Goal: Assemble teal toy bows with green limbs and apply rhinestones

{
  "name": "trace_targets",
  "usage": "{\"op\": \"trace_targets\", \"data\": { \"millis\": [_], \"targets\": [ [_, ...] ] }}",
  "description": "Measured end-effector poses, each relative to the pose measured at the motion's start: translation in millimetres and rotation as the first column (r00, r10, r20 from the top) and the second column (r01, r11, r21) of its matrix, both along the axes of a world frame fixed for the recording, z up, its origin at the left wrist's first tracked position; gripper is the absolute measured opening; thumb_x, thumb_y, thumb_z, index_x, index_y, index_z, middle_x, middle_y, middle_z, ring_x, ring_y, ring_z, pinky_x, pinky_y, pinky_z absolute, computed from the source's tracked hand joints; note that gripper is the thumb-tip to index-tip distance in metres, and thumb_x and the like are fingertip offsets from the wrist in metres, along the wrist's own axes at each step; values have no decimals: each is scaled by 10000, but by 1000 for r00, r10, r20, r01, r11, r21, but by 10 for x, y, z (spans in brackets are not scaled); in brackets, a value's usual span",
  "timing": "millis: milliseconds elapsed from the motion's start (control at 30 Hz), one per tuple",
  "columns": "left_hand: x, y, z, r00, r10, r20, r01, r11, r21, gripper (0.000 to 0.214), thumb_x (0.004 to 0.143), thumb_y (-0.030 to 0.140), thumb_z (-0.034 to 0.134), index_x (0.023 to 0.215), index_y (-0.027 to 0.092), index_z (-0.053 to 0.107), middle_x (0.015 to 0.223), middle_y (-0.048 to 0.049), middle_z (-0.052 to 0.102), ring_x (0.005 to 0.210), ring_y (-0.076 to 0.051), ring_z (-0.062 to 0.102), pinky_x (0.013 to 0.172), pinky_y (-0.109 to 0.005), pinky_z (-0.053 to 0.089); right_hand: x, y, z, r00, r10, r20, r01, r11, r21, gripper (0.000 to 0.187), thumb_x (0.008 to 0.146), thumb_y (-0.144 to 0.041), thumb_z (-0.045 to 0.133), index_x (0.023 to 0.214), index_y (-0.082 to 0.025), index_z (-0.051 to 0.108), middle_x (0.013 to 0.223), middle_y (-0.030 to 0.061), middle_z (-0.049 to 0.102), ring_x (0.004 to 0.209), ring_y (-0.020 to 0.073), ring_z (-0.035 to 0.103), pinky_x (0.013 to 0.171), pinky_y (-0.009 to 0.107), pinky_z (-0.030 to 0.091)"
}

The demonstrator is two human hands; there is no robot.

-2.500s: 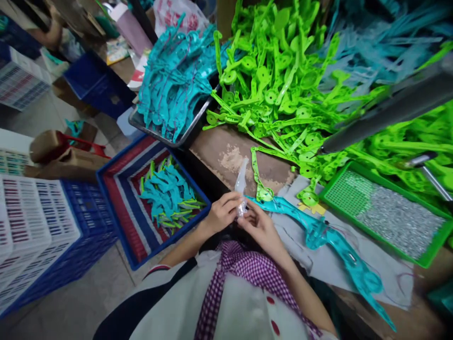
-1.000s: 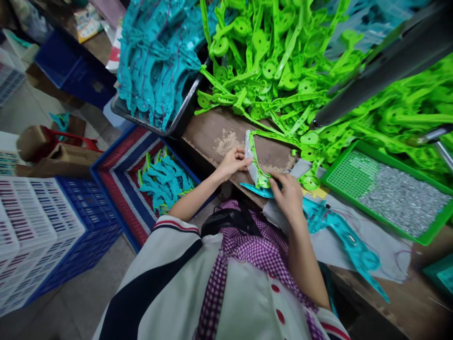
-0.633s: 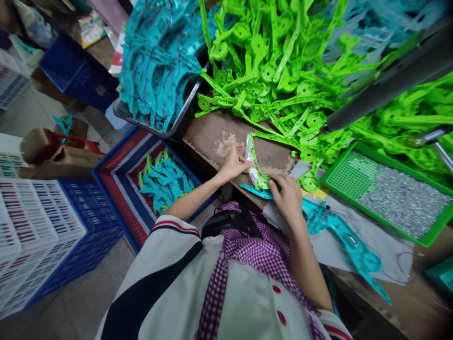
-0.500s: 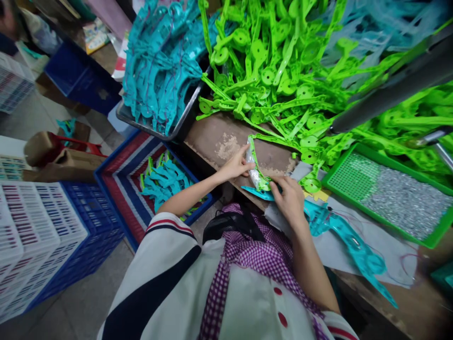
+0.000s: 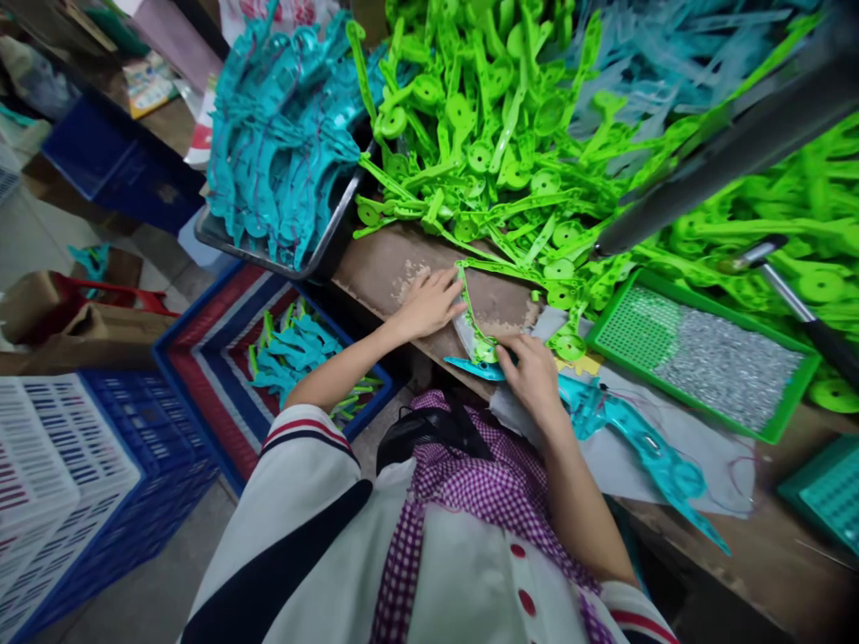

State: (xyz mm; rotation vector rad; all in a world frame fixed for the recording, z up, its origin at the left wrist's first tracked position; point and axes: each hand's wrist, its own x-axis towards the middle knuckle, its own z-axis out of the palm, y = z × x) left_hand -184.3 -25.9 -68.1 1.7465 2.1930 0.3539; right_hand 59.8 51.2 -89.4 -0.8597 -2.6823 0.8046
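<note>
A bright green plastic part [image 5: 472, 315] with a clear or whitish strip along its left side lies near the table's front edge. My left hand [image 5: 429, 304] rests flat at its left, fingers stretched out, the tips at the strip. At the lower end of this part, my right hand [image 5: 530, 368] has its thumb and fingertips closed on it; the exact grip is partly hidden. Under that end juts the tip of a turquoise plastic piece [image 5: 473, 368]. A longer turquoise piece [image 5: 654, 444] with a thin wire lies right of my right hand.
A heap of green parts [image 5: 483, 134] covers the back of the table. Stacked turquoise pieces [image 5: 282, 143] fill a black tray at the left. A green basket [image 5: 644, 331] holds small metal bits, beside a hammer [image 5: 785, 286]. A dark bar [image 5: 725, 143] slants in from the upper right.
My left hand has gone from a curled hold on the clear-edged green part to lying flat with fingers stretched. My right hand stays at the lower end. The whole view has shifted slightly.
</note>
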Motion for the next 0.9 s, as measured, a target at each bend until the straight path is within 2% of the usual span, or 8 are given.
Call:
{"op": "trace_targets", "data": {
  "millis": [100,200,333,400,533,600,733,900],
  "targets": [
    [101,24,28,998,21,-59,-20,1000,2,378,1001,339,502,1324,167,599,1609,-205,423,1472,-363,411,1231,-639,167,-150,31,160,996,17,87,-19,1000,23,377,1029,-337,410,1103,-202,754,1014,125,724,965,291,635,836,408,468],
    [196,63,61,995,57,-77,-56,998,15,323,977,273,499,1240,148,637,1599,-235,426,1436,-392,444,1211,-706,136,-501,101,352,992,-11,129,6,999,36,381,1026,-318,415,1195,-202,736,1060,143,714,993,304,641,834,407,465],
    [275,99,66,995,70,-73,-69,997,15,289,947,238,535,1185,120,648,1579,-271,436,1426,-404,453,1210,-706,178,-922,186,457,976,1,219,18,996,-86,368,1028,-295,417,1197,-216,735,1126,142,706,999,294,657,835,387,458],
    [298,102,55,994,66,-91,-66,998,5,288,952,246,533,1180,112,647,1575,-278,436,1415,-406,464,1195,-693,238,-948,185,397,973,22,231,8,992,-128,368,1030,-292,414,1182,-205,737,1122,144,706,991,291,661,834,380,462],
    [281,81,22,978,19,-208,-26,999,-27,321,991,256,459,1215,113,639,1597,-258,415,1377,-376,498,1156,-634,333,-731,89,130,996,72,43,-66,989,-129,423,1041,-294,379,1310,-171,681,1152,140,714,1054,283,641,905,386,467],
    [228,49,-9,973,0,-230,-8,999,-35,370,1014,304,438,1278,126,625,1616,-228,404,1363,-360,509,1137,-602,357,-636,23,2,998,60,-2,-60,994,-94,452,1037,-293,372,1366,-155,649,1214,147,707,1076,293,622,928,414,461],
    [92,-58,-106,991,36,-128,-35,999,5,482,1035,430,446,1450,206,546,1621,-141,438,1375,-321,512,1095,-515,390,-608,-54,-124,999,32,-27,-32,999,-19,452,1028,-325,388,1351,-182,669,1190,142,705,1054,304,599,890,439,451],
    [54,-161,-225,989,139,-44,-133,984,117,455,1008,450,527,1401,233,604,1541,-126,546,1370,-311,534,1082,-480,362,-630,-36,-131,995,76,-71,-78,997,-22,445,1030,-307,382,1349,-190,669,1120,124,706,1045,280,605,883,418,437]
  ]
}}
